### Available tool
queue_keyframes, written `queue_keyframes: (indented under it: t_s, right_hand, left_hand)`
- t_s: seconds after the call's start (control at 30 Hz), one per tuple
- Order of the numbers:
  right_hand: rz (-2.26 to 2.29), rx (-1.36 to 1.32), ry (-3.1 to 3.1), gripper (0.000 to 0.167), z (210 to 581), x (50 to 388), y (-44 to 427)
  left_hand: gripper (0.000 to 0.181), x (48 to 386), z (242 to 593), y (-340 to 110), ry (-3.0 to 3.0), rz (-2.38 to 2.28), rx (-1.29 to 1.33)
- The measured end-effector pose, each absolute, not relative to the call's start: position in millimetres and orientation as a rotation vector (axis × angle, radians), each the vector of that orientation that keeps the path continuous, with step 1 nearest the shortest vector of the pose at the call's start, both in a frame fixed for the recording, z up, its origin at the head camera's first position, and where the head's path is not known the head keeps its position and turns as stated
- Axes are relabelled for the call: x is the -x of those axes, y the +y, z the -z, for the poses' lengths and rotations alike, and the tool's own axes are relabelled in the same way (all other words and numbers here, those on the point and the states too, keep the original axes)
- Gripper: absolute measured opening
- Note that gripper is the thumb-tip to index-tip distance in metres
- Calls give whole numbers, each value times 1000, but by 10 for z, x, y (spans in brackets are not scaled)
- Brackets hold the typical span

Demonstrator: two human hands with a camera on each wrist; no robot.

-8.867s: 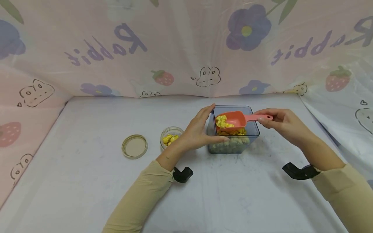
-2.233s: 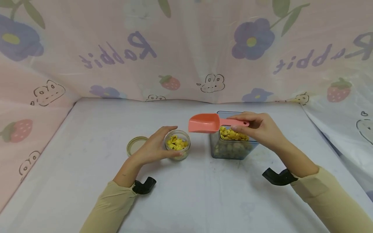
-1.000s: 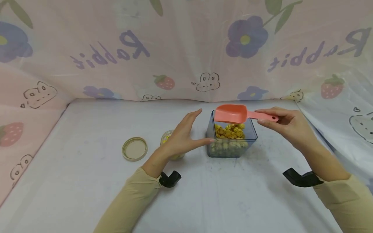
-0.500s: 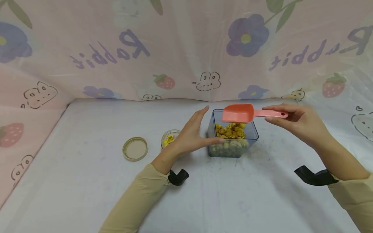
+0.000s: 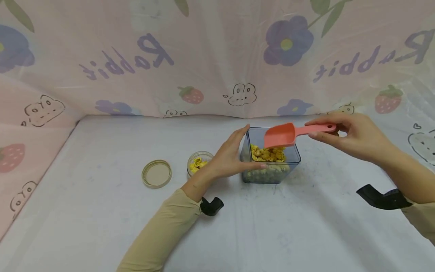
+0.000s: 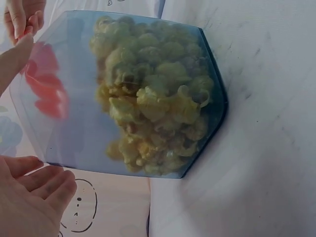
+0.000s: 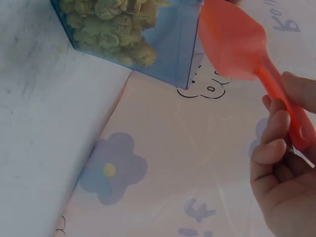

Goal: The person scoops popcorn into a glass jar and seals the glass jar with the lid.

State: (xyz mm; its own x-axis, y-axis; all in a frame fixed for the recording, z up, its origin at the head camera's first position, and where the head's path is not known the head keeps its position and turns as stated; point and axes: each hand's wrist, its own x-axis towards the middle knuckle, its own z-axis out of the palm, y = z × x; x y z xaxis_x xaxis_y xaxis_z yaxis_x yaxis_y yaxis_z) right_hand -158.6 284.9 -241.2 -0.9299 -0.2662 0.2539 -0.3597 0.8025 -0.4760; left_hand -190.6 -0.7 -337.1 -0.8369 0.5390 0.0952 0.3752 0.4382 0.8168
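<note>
My right hand (image 5: 353,134) pinches the handle of a coral-pink scoop (image 5: 281,135). The scoop tips down to the left over the mouth of a clear bluish square container (image 5: 292,166), and no popcorn shows in it. Yellow popcorn (image 5: 268,155) fills the lower part of the container; the left wrist view shows the popcorn (image 6: 153,94) through the wall. My left hand (image 5: 225,160) holds the container by its left side near the rim, thumb at the front and fingers at the back. Behind the left wrist, a small glass jar (image 5: 190,158) with popcorn is partly hidden.
A round beige jar lid (image 5: 157,173) lies on the white table (image 5: 102,211), left of the jar. A printed curtain (image 5: 210,56) stands along the back and sides. Black wrist mounts (image 5: 211,206) stick out from both sleeves.
The scoop carried popcorn earlier, then appeared without any between jar and container. My left hand went from the jar to the container's side. My right hand moved right, tipping the scoop downward.
</note>
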Motion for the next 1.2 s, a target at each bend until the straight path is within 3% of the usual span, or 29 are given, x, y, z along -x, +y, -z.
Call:
queue_keyframes:
  t_s: [0.57,1.2]
  right_hand:
    - [-455,-929,-2750,30,2273,1704,2764]
    - [-245,-969,-2864,23,2085,1810,2685]
  left_hand:
    - [106,1911,3396,31,2375,-1511,-792]
    - [104,1914,3439,27,2366,-1584,-790]
